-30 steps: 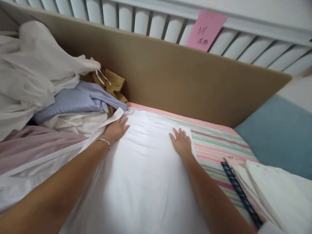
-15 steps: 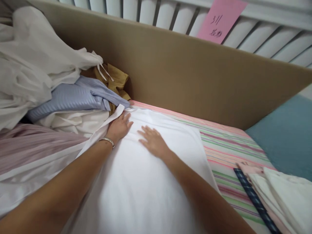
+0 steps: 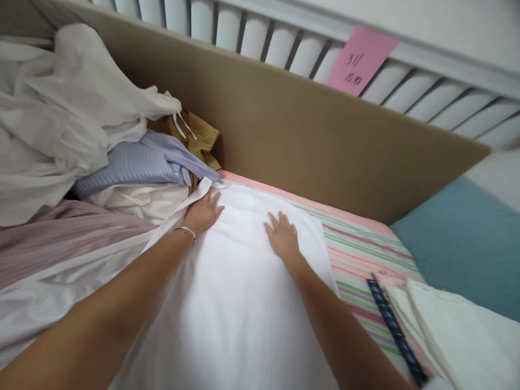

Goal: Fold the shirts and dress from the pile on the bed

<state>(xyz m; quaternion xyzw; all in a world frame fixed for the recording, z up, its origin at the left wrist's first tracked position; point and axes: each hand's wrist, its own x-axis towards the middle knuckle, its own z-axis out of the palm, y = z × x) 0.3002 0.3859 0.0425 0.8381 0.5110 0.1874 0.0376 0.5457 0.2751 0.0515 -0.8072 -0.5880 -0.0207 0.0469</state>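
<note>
A white cloth garment (image 3: 244, 281) lies spread before me over a striped sheet (image 3: 357, 260); its near end runs out of view. My left hand (image 3: 204, 211), below a silver bangle (image 3: 187, 232), rests flat on the garment's upper left edge with fingers apart. Beside it a narrow white strip (image 3: 202, 187) of cloth sticks up. On the upper right part of the same garment, my right hand (image 3: 283, 234) lies with its fingers spread. Neither hand grips anything.
At the left are heaped clothes: a white garment (image 3: 73, 103), a light blue one (image 3: 134, 165), a mustard one (image 3: 203, 138) and a mauve one (image 3: 73, 233). Folded clothes (image 3: 459, 330) lie at the right. A brown board (image 3: 309, 124) stands behind, under a pink note (image 3: 359, 59).
My right hand has slid rightward over the white garment, away from my left hand. My left hand stays at the same edge. The view has shifted slightly.
</note>
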